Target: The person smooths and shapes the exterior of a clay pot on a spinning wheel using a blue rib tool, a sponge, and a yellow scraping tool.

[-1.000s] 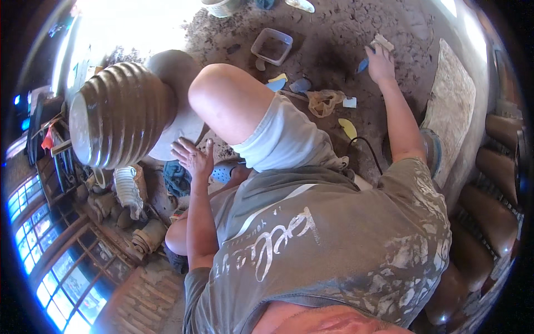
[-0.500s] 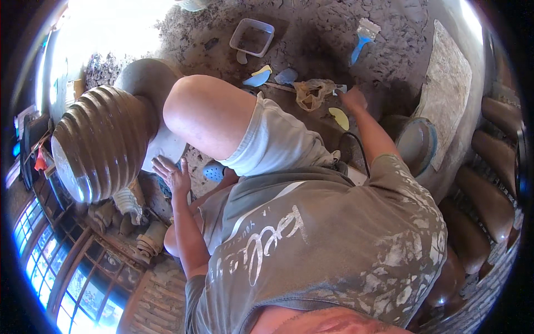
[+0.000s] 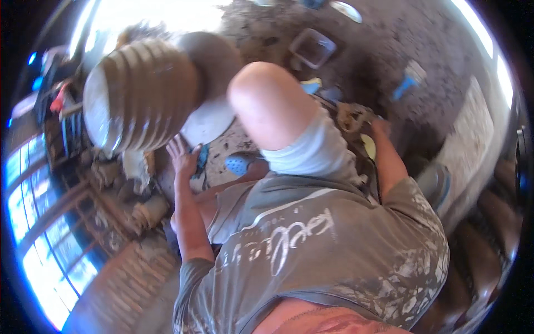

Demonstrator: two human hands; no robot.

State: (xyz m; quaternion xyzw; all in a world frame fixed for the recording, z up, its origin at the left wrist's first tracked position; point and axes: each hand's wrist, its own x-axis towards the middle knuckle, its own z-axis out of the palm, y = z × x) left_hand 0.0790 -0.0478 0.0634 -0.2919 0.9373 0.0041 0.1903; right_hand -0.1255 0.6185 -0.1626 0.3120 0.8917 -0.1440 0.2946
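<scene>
A large ribbed clay pot [image 3: 144, 92], wet and shiny along its side, stands at the left beyond my raised knee. My left hand [image 3: 186, 158] is below it with the fingers spread, beside the rim of a pale grey disc [image 3: 208, 122]; whether it touches the disc I cannot tell. My right hand [image 3: 381, 129] reaches down at the far right, close to a crumpled tan plastic bag [image 3: 351, 118]. Its fingers are blurred, and anything in them is hidden. A yellow curved flat piece [image 3: 368, 146] lies by my right wrist.
Beyond the bag lie a blue-and-yellow piece [image 3: 311, 85], a clear square tub [image 3: 312, 48] and a blue-handled brush [image 3: 408, 82]. A bucket [image 3: 436, 186] stands by my right arm. Several dark rounded forms [image 3: 479, 250] line the right. A blue clog [image 3: 238, 163] is below my knee.
The whole view has swung, shifting the pot and most things rightward in it. My right hand stays near the plastic bag; the small pale piece by its fingers no longer shows clearly.
</scene>
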